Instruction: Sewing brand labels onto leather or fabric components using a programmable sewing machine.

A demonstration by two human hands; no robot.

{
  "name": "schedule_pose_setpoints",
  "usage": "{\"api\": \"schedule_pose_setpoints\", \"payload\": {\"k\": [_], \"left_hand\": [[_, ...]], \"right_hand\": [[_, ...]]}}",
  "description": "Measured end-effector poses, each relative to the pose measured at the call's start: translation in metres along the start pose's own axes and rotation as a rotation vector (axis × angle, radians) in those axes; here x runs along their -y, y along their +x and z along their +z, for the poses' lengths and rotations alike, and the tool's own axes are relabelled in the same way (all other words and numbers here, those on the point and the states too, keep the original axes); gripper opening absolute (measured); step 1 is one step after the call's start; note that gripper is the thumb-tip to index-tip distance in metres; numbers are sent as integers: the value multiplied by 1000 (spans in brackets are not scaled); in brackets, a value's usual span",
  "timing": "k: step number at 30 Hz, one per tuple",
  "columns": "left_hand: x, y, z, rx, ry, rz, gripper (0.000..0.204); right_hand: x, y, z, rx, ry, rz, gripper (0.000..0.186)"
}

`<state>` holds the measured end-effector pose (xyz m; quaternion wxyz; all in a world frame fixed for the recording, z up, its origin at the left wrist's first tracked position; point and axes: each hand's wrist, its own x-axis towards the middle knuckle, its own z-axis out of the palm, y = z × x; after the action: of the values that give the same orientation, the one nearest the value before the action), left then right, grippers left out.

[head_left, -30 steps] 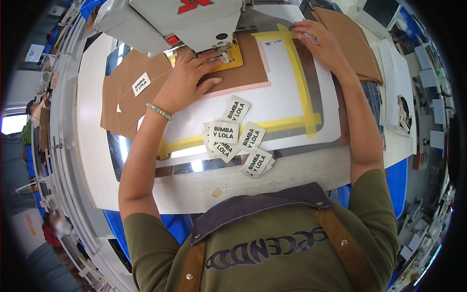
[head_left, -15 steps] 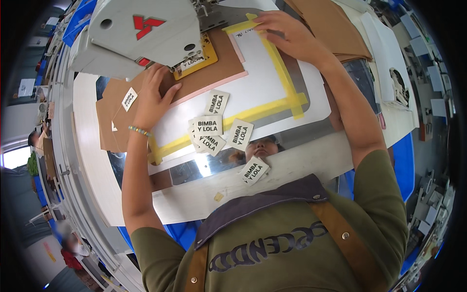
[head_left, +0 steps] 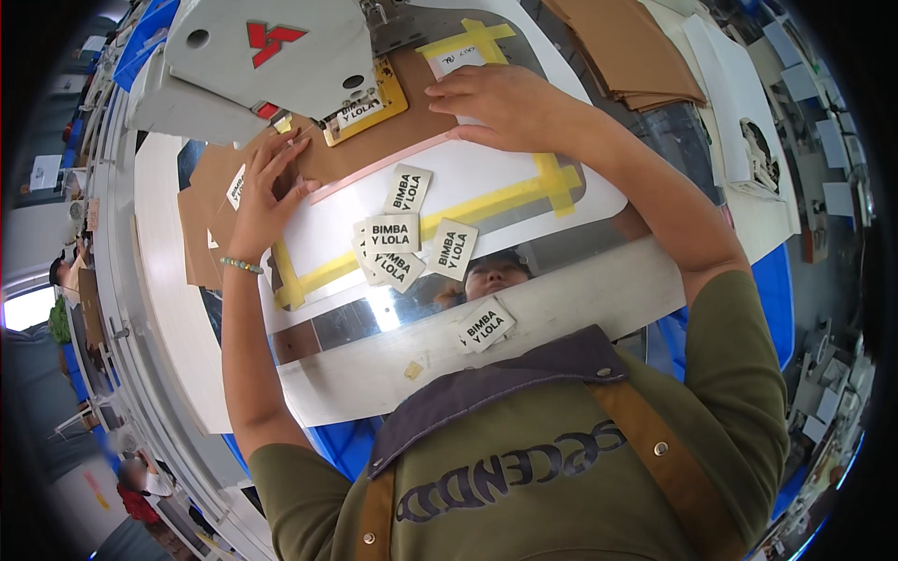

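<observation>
My left hand (head_left: 265, 192) lies flat, fingers spread, on the left end of a brown leather piece (head_left: 360, 154) under the grey sewing machine head (head_left: 262, 56). My right hand (head_left: 505, 103) presses down on the right end of the same piece, next to a white label under yellow tape (head_left: 468, 47). A gold metal clamp frame (head_left: 365, 110) holds a small label below the machine head. The piece rests on a white template plate (head_left: 505, 182) edged with yellow tape.
Several loose white printed labels (head_left: 402, 238) lie on the plate near me, one more (head_left: 485, 324) on the shiny steel table. Stacks of brown leather pieces sit at far right (head_left: 627, 47) and at left (head_left: 201, 220). White sheets lie at right (head_left: 739, 103).
The view has swung left and down, so the machine head and plate sit more to the right. Both hands stay pressed on the brown piece, the left one closer to the clamp.
</observation>
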<state>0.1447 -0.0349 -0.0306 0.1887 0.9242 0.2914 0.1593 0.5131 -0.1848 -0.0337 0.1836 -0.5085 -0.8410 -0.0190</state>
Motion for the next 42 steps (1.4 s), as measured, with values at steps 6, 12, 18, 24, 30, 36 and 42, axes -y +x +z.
{"api": "schedule_pose_setpoints", "payload": {"k": [6, 12, 18, 24, 30, 36, 42], "left_hand": [[-35, 2, 21, -131, 67, 114, 34], [-48, 3, 33, -271, 208, 372, 19], [-53, -22, 9, -191, 462, 479, 30], [3, -112, -27, -245, 600, 265, 30], [-6, -144, -46, -257, 438, 15, 35], [12, -109, -31, -568, 237, -320, 46], [43, -80, 0, -547, 115, -538, 75]], "right_hand": [[34, 9, -34, 336, -261, 64, 28], [34, 1, -22, 213, -387, -37, 9], [33, -16, -21, -29, -222, -90, 8], [30, -46, -43, -29, -34, 36, 20], [11, -74, -35, -54, 39, 222, 25], [7, -66, -22, -95, 46, 224, 29], [10, -59, -20, -92, 71, 242, 31]]}}
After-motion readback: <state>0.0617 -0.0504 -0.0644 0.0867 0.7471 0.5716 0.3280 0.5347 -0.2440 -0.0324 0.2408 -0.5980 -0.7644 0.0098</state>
